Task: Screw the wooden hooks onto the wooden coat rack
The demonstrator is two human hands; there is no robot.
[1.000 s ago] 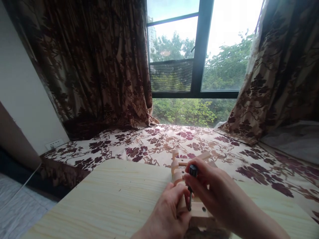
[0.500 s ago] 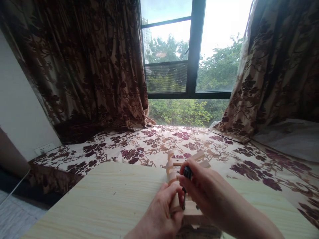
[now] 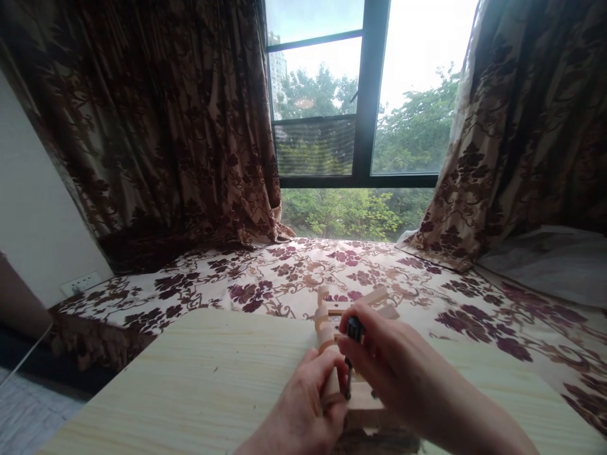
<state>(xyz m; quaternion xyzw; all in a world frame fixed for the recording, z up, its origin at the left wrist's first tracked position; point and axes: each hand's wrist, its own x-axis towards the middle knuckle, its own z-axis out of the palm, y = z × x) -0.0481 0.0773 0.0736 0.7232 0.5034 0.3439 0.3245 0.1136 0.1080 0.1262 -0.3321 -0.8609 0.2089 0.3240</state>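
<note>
A small wooden frame (image 3: 365, 398) of pale slats and a turned post stands on the wooden board, partly hidden by my hands. My left hand (image 3: 308, 398) is closed round the lower part of the turned wooden post (image 3: 331, 385). With its fingers wrapped round the dark handle, my right hand (image 3: 379, 354) holds a screwdriver (image 3: 353, 328) upright. The screwdriver's thin shaft points down beside the post, its tip at a slat by my left fingers. Whether a screw sits under the tip is too small to tell.
The pale wooden board (image 3: 190, 379) spreads under the work on both sides. Behind it lies a floral cloth (image 3: 294, 272) on a ledge below the window (image 3: 322, 145). Patterned curtains (image 3: 190, 126) hang at both sides. A wall socket (image 3: 80, 284) is at the left.
The view has shifted very slightly. Both hands keep their grip, and the screwdriver stays at the same spot on the wooden frame.
</note>
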